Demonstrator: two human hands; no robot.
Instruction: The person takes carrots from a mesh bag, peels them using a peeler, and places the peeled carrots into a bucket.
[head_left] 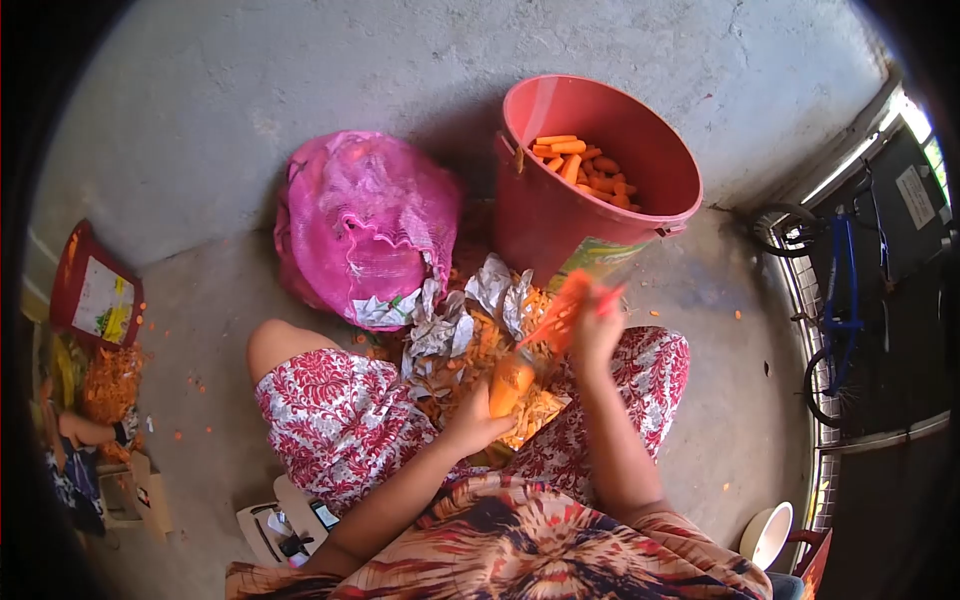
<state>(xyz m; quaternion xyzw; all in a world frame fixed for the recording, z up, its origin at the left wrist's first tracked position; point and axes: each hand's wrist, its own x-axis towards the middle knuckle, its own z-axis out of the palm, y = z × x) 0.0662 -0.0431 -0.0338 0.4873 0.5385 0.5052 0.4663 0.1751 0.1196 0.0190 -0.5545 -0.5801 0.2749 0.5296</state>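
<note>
My left hand is closed around the lower end of a thick carrot, which tilts up and away from me. Just right of it and higher up, my right hand is closed on what looks like a red peeler, smeared by motion and apart from the carrot. Below both hands, between my knees, lies a heap of carrot peelings mixed with crumpled paper.
A red bucket of carrots stands by the wall. Left of it sits a pink mesh sack. Another person's hand, a second red bucket and peelings are at far left. A blue bicycle leans at right; a white bowl is lower right.
</note>
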